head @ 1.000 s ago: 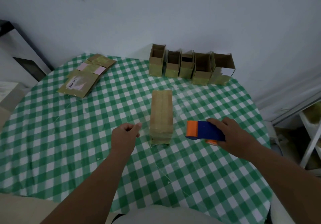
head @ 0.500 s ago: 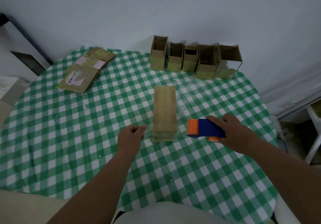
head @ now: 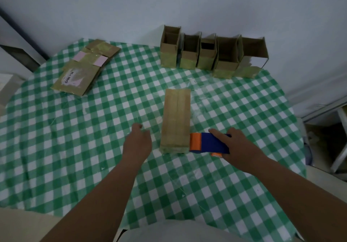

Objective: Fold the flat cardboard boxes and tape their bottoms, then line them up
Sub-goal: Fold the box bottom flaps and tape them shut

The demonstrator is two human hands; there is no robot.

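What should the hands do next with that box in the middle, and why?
Probably bring the left hand onto the folded box to steady it. The right hand already holds the blue and orange tape dispenser at the box's near end, where the flap seam runs up the middle, while the left hand hovers beside the box, holding nothing.

The right hand (head: pixel 238 147) brings the blue and orange tape dispenser (head: pixel 208 143) leftward, so its orange end now sits right against the near corner of the folded box (head: pixel 176 121), where a second ago there was a gap. The left hand (head: pixel 138 142) drifts slightly away from the box, fingers loosely curled.
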